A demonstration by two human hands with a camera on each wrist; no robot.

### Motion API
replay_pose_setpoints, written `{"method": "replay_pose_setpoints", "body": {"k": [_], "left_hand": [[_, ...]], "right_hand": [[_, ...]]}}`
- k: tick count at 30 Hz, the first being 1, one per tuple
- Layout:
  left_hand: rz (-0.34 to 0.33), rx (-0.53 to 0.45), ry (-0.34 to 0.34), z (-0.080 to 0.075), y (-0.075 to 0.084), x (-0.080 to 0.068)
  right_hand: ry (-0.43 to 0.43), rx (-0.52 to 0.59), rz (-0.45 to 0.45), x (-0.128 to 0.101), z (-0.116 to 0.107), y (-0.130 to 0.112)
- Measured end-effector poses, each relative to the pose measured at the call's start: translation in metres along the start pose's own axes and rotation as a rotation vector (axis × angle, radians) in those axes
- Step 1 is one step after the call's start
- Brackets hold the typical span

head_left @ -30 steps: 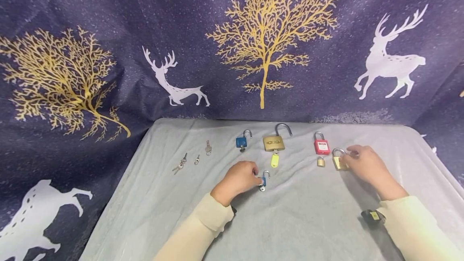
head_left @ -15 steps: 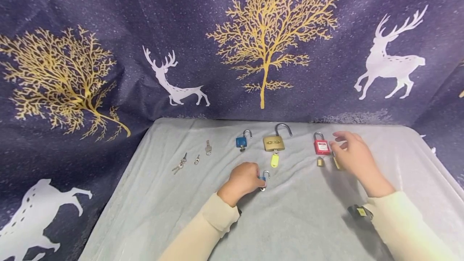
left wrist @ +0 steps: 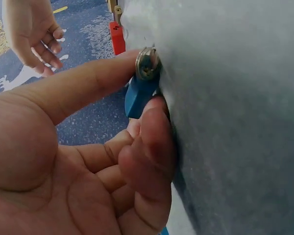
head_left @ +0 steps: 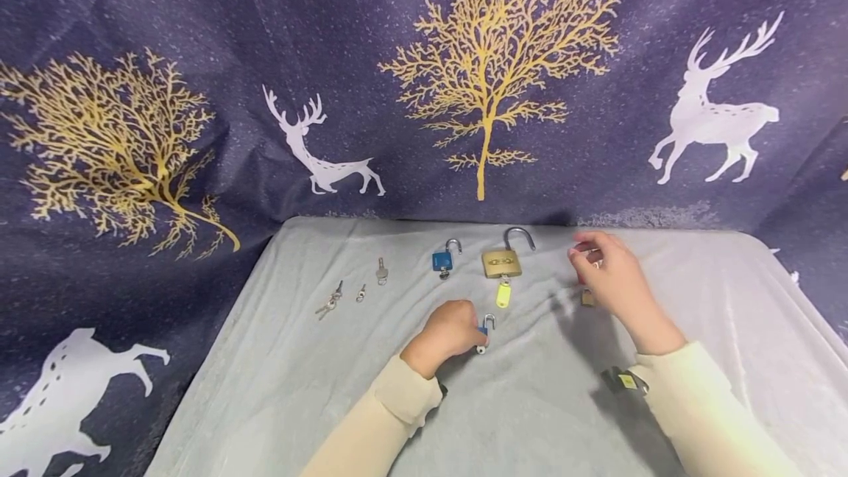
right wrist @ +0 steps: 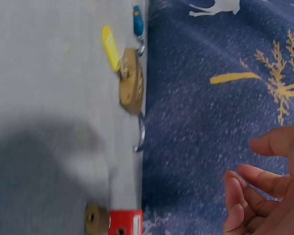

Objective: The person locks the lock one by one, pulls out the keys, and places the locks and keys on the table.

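Observation:
My left hand (head_left: 450, 330) pinches a small blue padlock (left wrist: 138, 95) between thumb and fingers, low at the middle of the cloth. Its shackle is swung open, and a metal ring (left wrist: 147, 63) hangs at its keyhole end. My right hand (head_left: 612, 282) hovers over the right side with fingers loosely bent and nothing in them. Beneath it in the head view, the red padlock (right wrist: 125, 223) is mostly covered. A tiny brass padlock (head_left: 587, 298) shows just below that hand. The medium brass padlock beside it is hidden behind the hand.
Farther back lie a large brass padlock (head_left: 501, 264) with its shackle open and a yellow tag (head_left: 503, 295), and another open blue padlock (head_left: 442, 261). Loose keys (head_left: 329, 302) and a single key (head_left: 382, 271) lie on the left. A patterned curtain (head_left: 424, 94) hangs behind the grey cloth (head_left: 265, 389).
My right hand has left the medium brass padlock, lifted and moved left over the red one. My left hand stays at the small blue padlock, shifting slightly right.

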State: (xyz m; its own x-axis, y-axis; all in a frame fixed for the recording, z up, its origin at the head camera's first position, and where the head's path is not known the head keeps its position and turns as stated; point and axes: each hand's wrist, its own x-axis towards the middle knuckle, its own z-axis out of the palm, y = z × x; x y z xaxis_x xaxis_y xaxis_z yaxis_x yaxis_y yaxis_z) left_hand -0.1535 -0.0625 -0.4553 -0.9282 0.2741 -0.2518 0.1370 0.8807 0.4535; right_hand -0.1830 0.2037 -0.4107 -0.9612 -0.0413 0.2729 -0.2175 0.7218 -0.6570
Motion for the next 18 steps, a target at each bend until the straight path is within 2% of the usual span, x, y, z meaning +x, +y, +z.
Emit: {"method": "replay_pose_setpoints", "body": {"k": [9, 18], "left_hand": [[-0.004, -0.133, -0.042, 0.002, -0.007, 0.001], [-0.001, -0.216, -0.051, -0.003, -0.012, 0.004]], "right_hand": [[0.005, 0.041, 0.011, 0.004, 0.01, -0.022], [-0.077, 0.074, 0.039, 0.008, 0.025, -0.036]]}}
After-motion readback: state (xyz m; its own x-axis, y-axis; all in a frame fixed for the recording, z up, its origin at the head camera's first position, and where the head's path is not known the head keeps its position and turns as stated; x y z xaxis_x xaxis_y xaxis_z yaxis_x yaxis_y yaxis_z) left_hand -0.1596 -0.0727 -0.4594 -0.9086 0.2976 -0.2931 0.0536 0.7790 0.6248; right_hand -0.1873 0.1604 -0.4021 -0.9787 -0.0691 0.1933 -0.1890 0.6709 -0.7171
